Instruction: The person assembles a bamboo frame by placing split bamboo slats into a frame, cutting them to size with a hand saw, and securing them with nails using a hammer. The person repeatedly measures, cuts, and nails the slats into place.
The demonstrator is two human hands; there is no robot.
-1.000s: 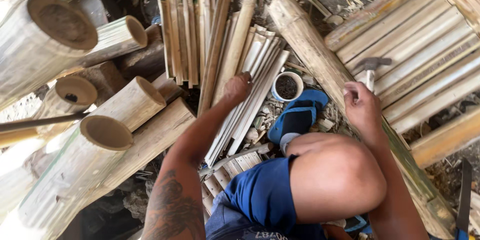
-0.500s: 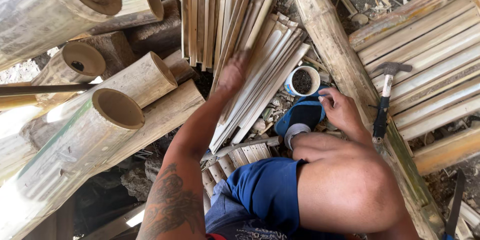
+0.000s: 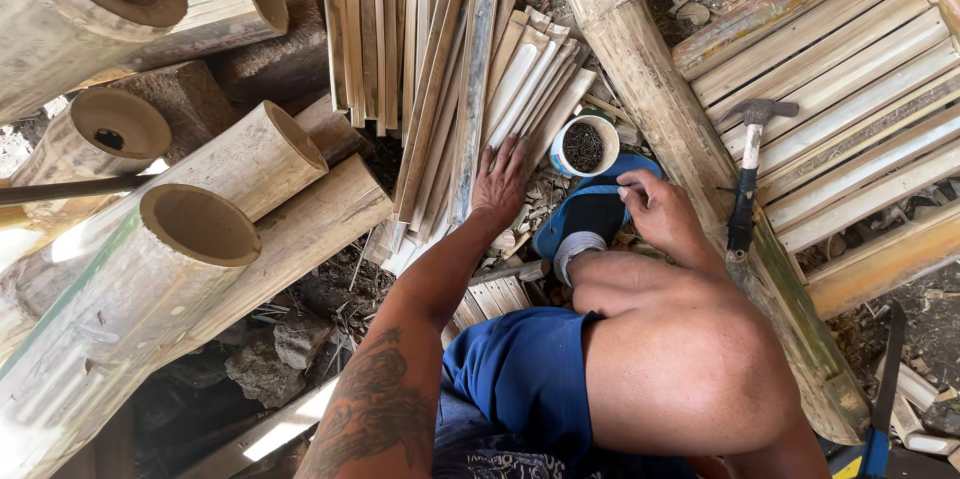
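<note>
My left hand (image 3: 500, 182) lies palm down, fingers spread, on a pile of split bamboo slats (image 3: 520, 79), its fingertips on the pale strips. My right hand (image 3: 662, 214) hovers loosely curled beside a blue sandal (image 3: 580, 219), holding nothing that I can see. A small white cup of dark nails (image 3: 582, 146) stands between the two hands. A hammer (image 3: 747, 174) with a dark grip lies by itself on a thick bamboo pole (image 3: 650, 69), just right of my right hand.
Large hollow bamboo culms (image 3: 200, 229) are stacked at the left. A panel of flattened bamboo slats (image 3: 850, 109) fills the right. A dark blade with a blue handle (image 3: 885, 379) lies at the lower right. My bent knee (image 3: 690, 359) covers the lower middle.
My right hand let go of the hammer, left it on the bamboo pole and moved left toward the sandal. My left hand slid down the slats and flattened.
</note>
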